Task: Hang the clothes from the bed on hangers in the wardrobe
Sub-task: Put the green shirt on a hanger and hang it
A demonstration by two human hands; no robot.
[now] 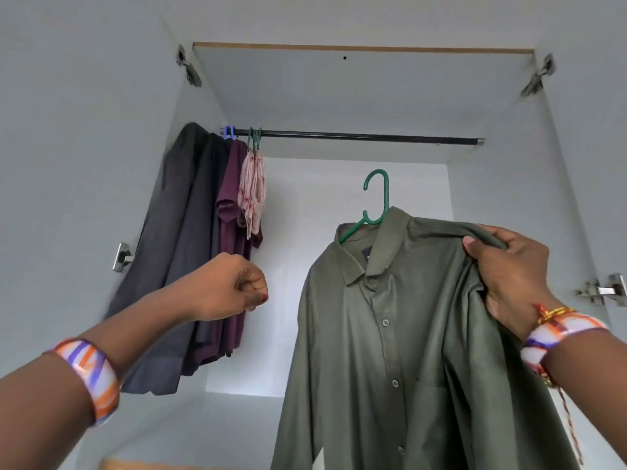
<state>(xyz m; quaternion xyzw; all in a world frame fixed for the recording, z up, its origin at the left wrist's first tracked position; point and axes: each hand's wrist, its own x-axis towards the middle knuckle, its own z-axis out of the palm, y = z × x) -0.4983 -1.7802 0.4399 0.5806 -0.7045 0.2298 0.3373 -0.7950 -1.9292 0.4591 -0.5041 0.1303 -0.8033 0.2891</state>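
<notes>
An olive green button shirt [390, 334] hangs on a green plastic hanger [375, 198] held up inside the open wardrobe, its hook below the black rail [356, 136] and not on it. My right hand [509, 269] grips the shirt's shoulder over the hanger arm. My left hand [230, 286] is raised to the left of the shirt, fingers curled into a fist, holding nothing that I can see.
At the rail's left end hang dark grey clothes [169, 266], a maroon shirt [230, 232] and a pink patterned cloth [252, 191] on blue and green hangers. The rail to the right of them is bare. Wardrobe doors stand open on both sides, with metal hinges [600, 290].
</notes>
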